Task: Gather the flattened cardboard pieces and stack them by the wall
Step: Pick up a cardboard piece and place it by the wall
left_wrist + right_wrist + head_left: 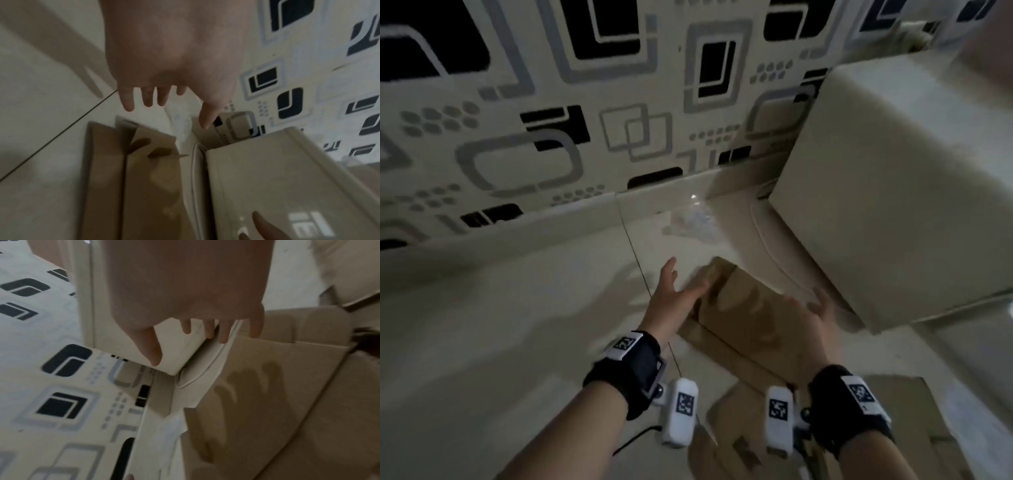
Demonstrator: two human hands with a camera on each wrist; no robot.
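A flattened brown cardboard piece (743,318) lies on the tiled floor a short way from the patterned wall (551,102). My left hand (683,284) hovers at its left far corner with fingers straight and spread, holding nothing. My right hand (815,310) is spread over its right side, next to a cream box. In the left wrist view the left hand (162,100) casts finger shadows on the cardboard (150,178) below it. The right wrist view shows the right hand (205,332) open above the cardboard (267,386). More flattened cardboard (743,431) lies nearer me.
A large cream box (893,205) stands close on the right, almost against the cardboard's edge. Crumpled clear plastic (691,222) lies on the floor by the skirting. A thin black cable (633,442) trails near my left forearm. Pale floor tiles (500,325) stretch to the left.
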